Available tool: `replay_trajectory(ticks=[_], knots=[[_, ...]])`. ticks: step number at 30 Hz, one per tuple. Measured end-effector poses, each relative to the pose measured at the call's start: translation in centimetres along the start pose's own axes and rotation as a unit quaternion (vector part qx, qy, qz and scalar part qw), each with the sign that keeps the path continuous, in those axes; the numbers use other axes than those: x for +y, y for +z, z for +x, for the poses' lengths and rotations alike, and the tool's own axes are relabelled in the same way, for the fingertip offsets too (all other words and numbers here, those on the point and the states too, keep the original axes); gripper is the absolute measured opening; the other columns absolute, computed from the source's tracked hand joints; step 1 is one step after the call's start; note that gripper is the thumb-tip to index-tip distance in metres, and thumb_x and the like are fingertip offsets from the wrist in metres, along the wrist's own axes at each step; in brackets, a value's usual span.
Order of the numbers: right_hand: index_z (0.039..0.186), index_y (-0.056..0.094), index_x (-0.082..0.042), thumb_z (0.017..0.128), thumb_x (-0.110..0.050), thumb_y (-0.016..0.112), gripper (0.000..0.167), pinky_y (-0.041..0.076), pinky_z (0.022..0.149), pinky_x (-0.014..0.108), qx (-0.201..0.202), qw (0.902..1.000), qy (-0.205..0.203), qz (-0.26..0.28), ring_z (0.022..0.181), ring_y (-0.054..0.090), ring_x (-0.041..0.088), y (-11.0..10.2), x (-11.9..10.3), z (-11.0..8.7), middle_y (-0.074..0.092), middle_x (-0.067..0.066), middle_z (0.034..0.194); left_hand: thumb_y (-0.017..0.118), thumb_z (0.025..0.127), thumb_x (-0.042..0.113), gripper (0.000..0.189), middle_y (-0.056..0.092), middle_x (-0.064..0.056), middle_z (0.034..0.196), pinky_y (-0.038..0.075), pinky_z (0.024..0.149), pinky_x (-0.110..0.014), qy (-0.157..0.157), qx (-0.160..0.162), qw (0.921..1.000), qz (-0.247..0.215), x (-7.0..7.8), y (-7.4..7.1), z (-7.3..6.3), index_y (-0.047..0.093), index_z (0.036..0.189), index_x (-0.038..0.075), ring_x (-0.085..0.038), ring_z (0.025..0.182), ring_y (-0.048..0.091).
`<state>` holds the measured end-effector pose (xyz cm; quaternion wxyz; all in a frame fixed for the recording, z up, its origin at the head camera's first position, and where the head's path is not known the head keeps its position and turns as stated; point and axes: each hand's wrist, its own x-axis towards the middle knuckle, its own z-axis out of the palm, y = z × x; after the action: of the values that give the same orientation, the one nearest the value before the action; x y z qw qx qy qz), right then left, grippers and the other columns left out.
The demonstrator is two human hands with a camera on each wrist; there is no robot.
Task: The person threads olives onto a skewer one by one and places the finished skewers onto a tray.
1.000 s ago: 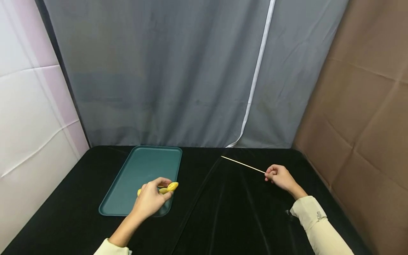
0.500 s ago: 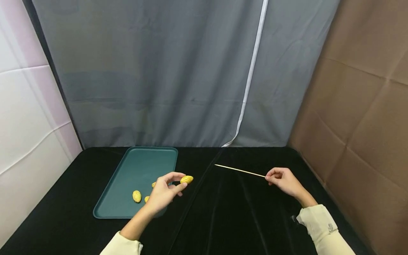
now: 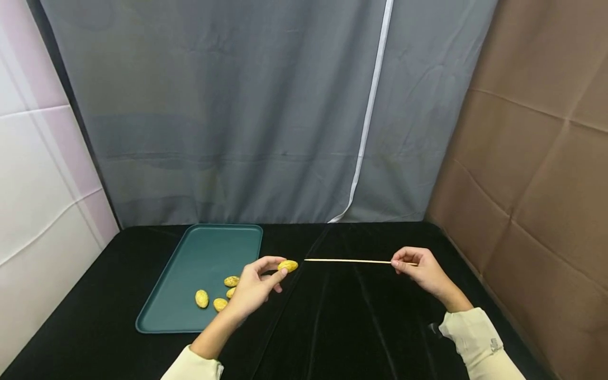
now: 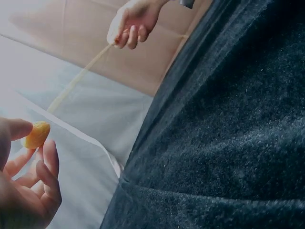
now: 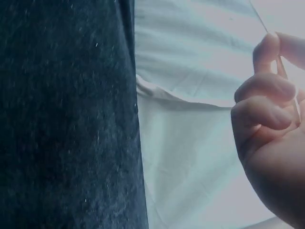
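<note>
Thumb and fingertips of my left hand [image 3: 253, 289] pinch a small yellow oval fruit [image 3: 288, 266] with faint dark speckles, held up right of the tray. In the left wrist view the yellow fruit [image 4: 38, 135] sits between thumb and finger, the other fingers loosely bent. My right hand [image 3: 424, 270] pinches a thin wooden skewer [image 3: 347, 260] near its right end. The skewer lies nearly level, its free tip pointing left at the fruit with a small gap between them. In the right wrist view, the skewer [image 5: 282, 71] passes between the fingertips and across the palm.
A dark green tray [image 3: 190, 264] lies on the black cloth-covered table [image 3: 351, 327]. Several more yellow fruits [image 3: 201, 298] rest on it, one partly behind my left hand. A grey curtain [image 3: 237, 116] hangs at the back; a brown cloth wall [image 3: 532, 174] stands at the right.
My left hand has lifted the fruit off to the right of the tray, uncovering the other fruits. The skewer has swung level, and its tip has come left and down toward the fruit.
</note>
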<state>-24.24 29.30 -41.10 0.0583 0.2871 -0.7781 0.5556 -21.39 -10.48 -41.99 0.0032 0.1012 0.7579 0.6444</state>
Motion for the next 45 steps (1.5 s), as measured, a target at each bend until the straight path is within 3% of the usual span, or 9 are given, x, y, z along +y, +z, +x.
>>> replay_trajectory(ticks=[5,15,22,26,33,39,45], knots=[[0.086,0.059,0.01,0.09,0.016,0.055,0.009,0.028,0.036,0.032,-0.012,0.9986,-0.013,0.049,0.05,0.043,0.0,0.25,-0.3,-0.05,0.061,-0.007,0.07,0.068,0.093,0.006,0.027,0.067,-0.015,0.11,0.038,0.045,-0.02,-0.002,-0.004,0.9999,-0.012,0.01,0.17,-0.07,0.065,0.12,0.003,-0.026,0.064,0.065],[0.086,0.059,0.01,0.09,0.015,0.057,0.006,0.029,0.037,0.035,-0.02,0.9977,-0.027,0.059,0.051,0.043,0.002,0.46,-0.1,0.0,0.061,-0.001,0.069,0.069,0.091,0.004,0.034,0.064,-0.019,0.118,0.041,0.047,-0.02,0.037,-0.037,0.9982,-0.031,0.04,0.27,-0.2,0.061,0.124,0.0,-0.017,0.069,0.064],[0.085,0.058,0.013,0.09,0.016,0.056,0.006,0.025,0.036,0.036,-0.011,0.9973,-0.023,0.07,0.047,0.038,0.008,0.39,-0.11,-0.08,0.061,-0.003,0.069,0.066,0.091,-0.004,0.036,0.062,-0.026,0.121,0.053,0.057,-0.024,0.057,-0.067,0.993,-0.079,-0.11,0.16,-0.17,0.056,0.126,-0.008,-0.013,0.084,0.069],[0.085,0.058,0.012,0.09,0.016,0.056,0.007,0.024,0.036,0.034,-0.008,0.9972,-0.015,0.073,0.047,0.037,0.009,0.39,-0.2,-0.15,0.06,-0.002,0.068,0.065,0.092,-0.004,0.037,0.062,-0.027,0.121,0.058,0.065,-0.026,0.052,-0.087,0.9887,-0.111,-0.25,0.11,-0.17,0.054,0.126,-0.011,-0.014,0.091,0.071],[0.086,0.059,0.012,0.089,0.017,0.057,0.007,0.022,0.034,0.033,-0.021,0.9962,-0.016,0.084,0.043,0.033,0.012,0.61,-0.33,-0.12,0.059,0.0,0.067,0.068,0.088,-0.007,0.04,0.064,-0.021,0.118,0.057,0.081,-0.03,0.044,-0.081,0.9837,-0.154,-0.43,0.28,-0.21,0.053,0.124,-0.015,-0.02,0.096,0.071],[0.086,0.058,0.012,0.089,0.019,0.054,0.008,0.022,0.033,0.033,-0.027,0.995,-0.021,0.093,0.044,0.035,0.007,0.85,-0.55,-0.28,0.059,0.0,0.067,0.069,0.088,-0.006,0.036,0.067,-0.019,0.113,0.058,0.077,-0.028,0.074,-0.077,0.9836,-0.145,-0.55,0.36,-0.24,0.055,0.12,-0.016,-0.015,0.091,0.072],[0.086,0.059,0.012,0.088,0.02,0.055,0.009,0.022,0.033,0.033,-0.029,0.9943,-0.019,0.101,0.043,0.035,0.008,0.97,-0.66,-0.4,0.06,-0.003,0.068,0.069,0.086,-0.009,0.036,0.071,-0.003,0.106,0.057,0.075,-0.026,0.099,-0.073,0.9805,-0.153,-0.61,0.57,-0.19,0.057,0.119,-0.017,-0.011,0.089,0.07]])
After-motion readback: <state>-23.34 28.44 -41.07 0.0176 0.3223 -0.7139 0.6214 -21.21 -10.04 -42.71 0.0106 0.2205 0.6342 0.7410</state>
